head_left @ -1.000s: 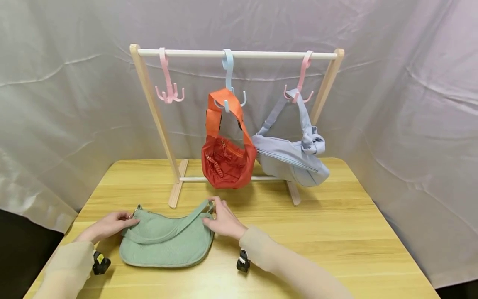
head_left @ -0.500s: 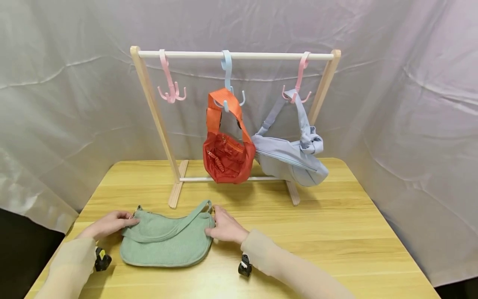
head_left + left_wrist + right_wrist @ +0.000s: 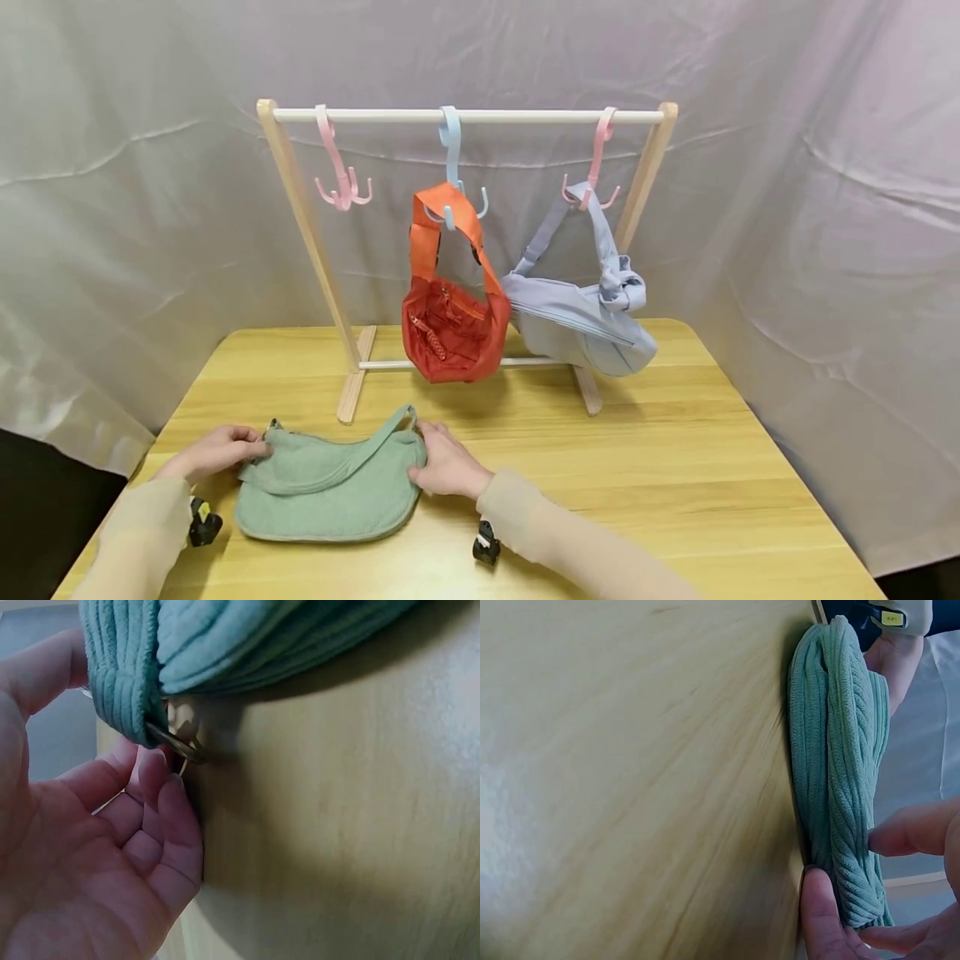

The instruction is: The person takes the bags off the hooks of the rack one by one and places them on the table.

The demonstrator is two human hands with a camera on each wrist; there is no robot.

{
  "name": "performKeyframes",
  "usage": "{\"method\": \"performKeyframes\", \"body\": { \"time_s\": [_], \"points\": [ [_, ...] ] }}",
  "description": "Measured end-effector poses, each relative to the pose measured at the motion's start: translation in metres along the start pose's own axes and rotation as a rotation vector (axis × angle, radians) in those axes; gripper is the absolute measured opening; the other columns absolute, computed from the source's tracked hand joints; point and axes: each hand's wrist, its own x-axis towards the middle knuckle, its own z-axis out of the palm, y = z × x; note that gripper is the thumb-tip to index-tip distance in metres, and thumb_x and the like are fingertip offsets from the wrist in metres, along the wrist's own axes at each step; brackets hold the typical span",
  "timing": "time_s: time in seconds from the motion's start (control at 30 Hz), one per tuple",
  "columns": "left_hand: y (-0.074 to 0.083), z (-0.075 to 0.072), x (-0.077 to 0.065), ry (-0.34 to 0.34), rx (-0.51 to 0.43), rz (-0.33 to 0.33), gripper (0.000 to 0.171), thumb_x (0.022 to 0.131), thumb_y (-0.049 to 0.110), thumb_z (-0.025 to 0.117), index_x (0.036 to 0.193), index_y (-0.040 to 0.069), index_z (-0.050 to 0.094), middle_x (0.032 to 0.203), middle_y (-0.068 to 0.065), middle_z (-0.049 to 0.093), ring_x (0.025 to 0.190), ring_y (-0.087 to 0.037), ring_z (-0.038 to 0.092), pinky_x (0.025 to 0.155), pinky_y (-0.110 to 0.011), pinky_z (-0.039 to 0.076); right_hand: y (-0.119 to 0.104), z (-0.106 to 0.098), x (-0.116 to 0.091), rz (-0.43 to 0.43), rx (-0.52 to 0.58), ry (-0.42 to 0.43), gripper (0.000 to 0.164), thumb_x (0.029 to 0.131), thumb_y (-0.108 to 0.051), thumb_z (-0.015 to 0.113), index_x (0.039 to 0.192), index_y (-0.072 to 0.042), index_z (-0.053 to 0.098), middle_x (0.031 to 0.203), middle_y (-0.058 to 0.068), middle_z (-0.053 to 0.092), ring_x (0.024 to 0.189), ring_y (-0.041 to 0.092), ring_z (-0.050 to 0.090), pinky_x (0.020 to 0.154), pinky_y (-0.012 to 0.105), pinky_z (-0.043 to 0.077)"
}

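A green corduroy shoulder bag lies on the wooden table in the head view, its strap looped across the front and rising at the right corner. My left hand holds the bag's left end beside a metal ring. In the left wrist view, fingers curl close under that ring, with the corduroy by the thumb side. My right hand grips the right end. The right wrist view has the bag's ribbed edge between fingers on both sides.
Behind stands a wooden rack with a white bar. A red-orange bag hangs from a blue hook, and a pale blue bag from a pink hook. Another pink hook hangs at left, bearing nothing.
My right hand has come down from the strap's top corner to the bag's right end. The red-orange bag sways slightly. My left hand keeps its place on the bag.
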Motion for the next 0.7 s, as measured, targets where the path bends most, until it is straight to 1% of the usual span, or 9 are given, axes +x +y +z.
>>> {"method": "performKeyframes", "body": {
  "time_s": [0.13,0.2,0.27,0.33,0.43,0.57,0.7],
  "points": [
    [0.0030,-0.0001,0.0014,0.031,0.016,-0.045,0.020,0.097,0.023,0.057,0.089,0.007,0.047,0.080,0.001,0.043,0.070,-0.010,0.042,0.064,-0.024,0.035,-0.0030,0.0013,0.0000,0.010,0.016,0.001,0.079,0.087,-0.018,0.072,0.154,-0.001,0.034,0.148,0.020,0.047,0.126,0.027,0.055,0.108,0.042,0.047],
    [0.0046,-0.0017,0.0015,0.032,0.021,-0.058,0.021,0.097,0.023,0.057,0.090,0.006,0.046,0.081,0.000,0.043,0.071,-0.011,0.041,0.064,-0.025,0.034,-0.0047,0.0020,0.0002,0.005,0.026,-0.002,0.078,0.087,-0.018,0.072,0.154,-0.002,0.035,0.146,0.019,0.048,0.125,0.025,0.055,0.107,0.041,0.047],
    [0.0054,-0.0035,0.0007,0.034,0.021,-0.068,0.022,0.097,0.024,0.057,0.091,0.005,0.045,0.082,-0.001,0.042,0.071,-0.011,0.041,0.065,-0.025,0.034,-0.0060,0.0024,0.0006,-0.008,0.028,-0.008,0.079,0.086,-0.018,0.073,0.154,-0.003,0.036,0.141,0.018,0.051,0.120,0.023,0.056,0.106,0.039,0.048],
    [0.0061,-0.0053,-0.0003,0.039,0.024,-0.069,0.023,0.097,0.023,0.057,0.091,0.005,0.043,0.082,-0.002,0.041,0.071,-0.012,0.039,0.064,-0.026,0.033,-0.0074,0.0024,0.0010,-0.021,0.036,-0.019,0.081,0.084,-0.017,0.074,0.154,-0.004,0.035,0.139,0.017,0.052,0.117,0.021,0.056,0.106,0.037,0.047],
    [0.0066,-0.0069,0.0001,0.056,0.042,-0.057,0.025,0.097,0.024,0.057,0.094,0.002,0.044,0.087,-0.004,0.043,0.077,-0.014,0.041,0.067,-0.027,0.034,-0.0081,0.0016,0.0020,-0.034,0.043,-0.023,0.086,0.080,-0.016,0.077,0.155,-0.005,0.035,0.137,0.017,0.052,0.118,0.022,0.056,0.109,0.039,0.046],
    [0.0054,-0.0056,0.0027,0.057,0.058,-0.037,0.028,0.097,0.024,0.058,0.100,-0.001,0.045,0.097,-0.009,0.048,0.086,-0.017,0.043,0.071,-0.029,0.036,-0.0071,0.0001,0.0023,-0.032,0.038,-0.032,0.089,0.078,-0.016,0.079,0.155,-0.007,0.035,0.138,0.016,0.053,0.124,0.024,0.053,0.111,0.041,0.045],
    [0.0032,-0.0040,0.0045,0.062,0.053,-0.033,0.027,0.097,0.022,0.057,0.101,-0.003,0.046,0.101,-0.011,0.050,0.089,-0.017,0.044,0.072,-0.028,0.038,-0.0068,-0.0003,0.0026,-0.018,0.037,-0.042,0.089,0.078,-0.016,0.079,0.155,-0.007,0.034,0.140,0.017,0.052,0.128,0.025,0.052,0.112,0.041,0.044]
  ]
}}
